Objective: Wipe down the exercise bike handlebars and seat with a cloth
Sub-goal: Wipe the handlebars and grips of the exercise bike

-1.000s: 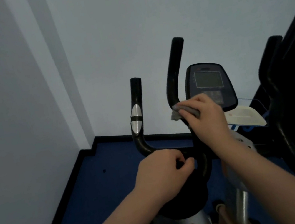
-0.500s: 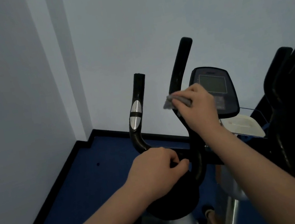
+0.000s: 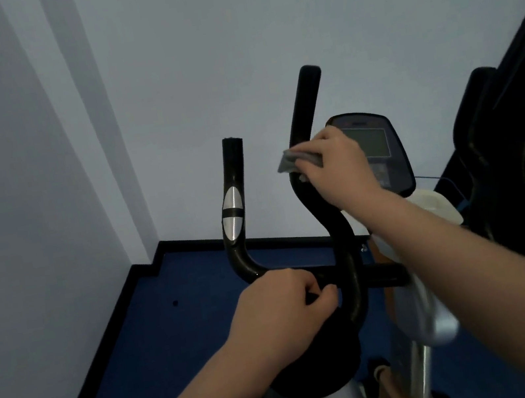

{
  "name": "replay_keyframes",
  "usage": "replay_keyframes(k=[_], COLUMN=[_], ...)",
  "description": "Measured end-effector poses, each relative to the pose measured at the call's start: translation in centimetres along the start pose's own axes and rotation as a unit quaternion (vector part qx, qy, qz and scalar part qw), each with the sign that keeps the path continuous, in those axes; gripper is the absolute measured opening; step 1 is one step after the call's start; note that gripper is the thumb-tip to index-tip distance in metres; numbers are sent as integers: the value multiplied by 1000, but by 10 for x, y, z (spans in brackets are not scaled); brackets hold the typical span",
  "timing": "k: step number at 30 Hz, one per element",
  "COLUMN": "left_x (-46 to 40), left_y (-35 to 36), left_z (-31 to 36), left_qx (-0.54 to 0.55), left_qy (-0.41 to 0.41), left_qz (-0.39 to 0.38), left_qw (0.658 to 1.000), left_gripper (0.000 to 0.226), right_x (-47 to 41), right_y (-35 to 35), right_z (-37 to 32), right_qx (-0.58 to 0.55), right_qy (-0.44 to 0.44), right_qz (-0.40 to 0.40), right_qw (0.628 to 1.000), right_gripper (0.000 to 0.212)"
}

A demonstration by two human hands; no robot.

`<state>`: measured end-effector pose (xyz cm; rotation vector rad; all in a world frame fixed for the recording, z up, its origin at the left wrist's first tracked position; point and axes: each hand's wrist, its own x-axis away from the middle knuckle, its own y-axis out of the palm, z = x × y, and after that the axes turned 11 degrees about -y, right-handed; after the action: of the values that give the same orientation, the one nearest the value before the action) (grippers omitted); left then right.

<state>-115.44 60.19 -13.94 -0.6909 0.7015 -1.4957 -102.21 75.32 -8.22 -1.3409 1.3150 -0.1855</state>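
Left hand clamped on the crossbar to steady the bike, right hand pinching cloth against the right handlebar to wipe.

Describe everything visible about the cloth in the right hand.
The cloth is a small grey rag, soft and crumpled, looking like thin fabric. The right hand grips it, fingers curled over the top, and holds it against the taller right handlebar, roughly midway up its upright. One bunched end sticks out to the left past the bar; the rest is hidden under the fingers. It touches nothing else in view.
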Motion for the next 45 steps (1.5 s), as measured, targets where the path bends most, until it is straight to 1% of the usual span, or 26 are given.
replay_keyframes(k=[1,2,3,5,6,7,10,11,14,15,16,19,21,24,27,28,29,30,32,33,34,38,40,42,43,45], left_x=[0,0,0,0,0,0,0,0,1,2,2,2,2,2,2,2,2,2,1,1,1,1,0,0,-1,-1], left_y=[0,0,0,-1,0,0,-1,-1,0,0,0,0,0,0,0,0,0,0,0,1,1,1,1,1,1,1], left_z=[0,0,0,0,-1,-1,0,-1,-1,0,0,0,0,0,0,0,0,0,0,0,0,0,0,0,0,0], left_qx=[3,8,11,13,13,11,2,0,1,2,2,1,-2,-6,-4,-4,-4,-3,0,1,1,-3,-5,-1,0,9], left_qy=[0,0,0,0,-1,-1,2,4,7,8,8,5,4,6,6,6,7,6,3,3,3,4,7,7,6,1], left_qz=[-4,-9,-13,-17,-16,-15,-11,-9,-6,-6,-6,-5,-3,-2,-1,-2,-3,-4,-1,1,2,3,4,-1,-5,-15], left_qw=[1000,1000,1000,1000,1000,1000,1000,1000,1000,1000,1000,1000,1000,1000,1000,1000,1000,1000,1000,1000,1000,1000,1000,1000,1000,1000], left_gripper=[40,40,40,40,40,40,39,39,39,39,39,39,39,39,39,39,39,40,41,41,42,43,43,42,42,42], right_x=[-4,-10,-20,-40,-49,-55,-46,-37,-23,-26,-32,-53,-56,-38,-26,-28,-33,-39,-54,-61,-65,-39,-17,-16,-22,-41], right_y=[-8,-17,-25,-36,-37,-35,-15,-8,-4,-10,-17,-36,-31,-8,-6,-13,-19,-27,-39,-39,-34,9,16,3,-7,-20], right_z=[1,1,1,-2,-4,-5,-1,2,13,15,14,7,5,10,21,24,26,26,25,24,21,7,10,17,19,16], right_qx=[4,7,5,-14,-27,-35,-60,-60,-43,-50,-58,-90,-115,-133,-89,-85,-94,-119,-168,-180,-185,-231,-228,-192,-182,-202], right_qy=[-2,-8,-19,-35,-40,-45,-41,-43,-46,-42,-44,-42,-17,18,24,29,36,52,93,107,120,179,174,169,166,148], right_qz=[-19,-20,11,116,153,171,168,151,59,54,76,195,209,166,52,32,38,76,195,237,255,256,206,157,163,227], right_qw=[1000,1000,1000,993,987,984,983,986,996,996,995,976,971,977,994,995,994,989,962,949,942,922,936,954,955,941], right_gripper=[22,20,20,20,19,17,12,10,7,7,8,11,10,8,10,12,13,13,12,11,11,19,24,23,21,21])
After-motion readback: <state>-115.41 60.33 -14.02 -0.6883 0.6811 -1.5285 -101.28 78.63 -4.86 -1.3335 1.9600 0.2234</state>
